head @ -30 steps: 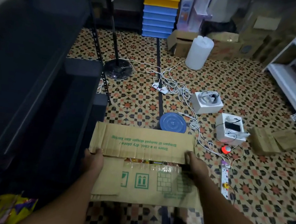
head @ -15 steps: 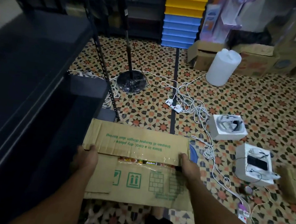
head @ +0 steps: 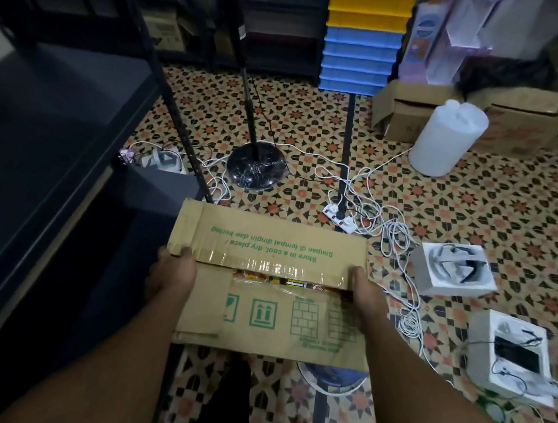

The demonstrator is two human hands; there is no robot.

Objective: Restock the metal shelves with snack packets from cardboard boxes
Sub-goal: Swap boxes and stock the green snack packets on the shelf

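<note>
Since the earlier frame the view has swung left and up: the dark metal shelf unit (head: 47, 138) now fills more of the left side, and the brown cardboard box with green print (head: 269, 286) has come with me, held off the floor close beside it.

My left hand (head: 171, 272) grips the box's left end, fingers curled round the edge of the far flap. My right hand (head: 363, 294) grips the right end the same way.

Step in hand, as I judge it: carrying the box to the shelves. The next move calls for setting it down and parting the flaps.

Count:
- one carried box, flaps ajar, taped
- snack packets (head: 284, 280): a sliver shows through the gap; number cannot be told
- two white open boxes of gear (head: 450, 274) on the patterned tile floor (head: 477, 211)
- one white plastic jug (head: 449, 138)
</note>
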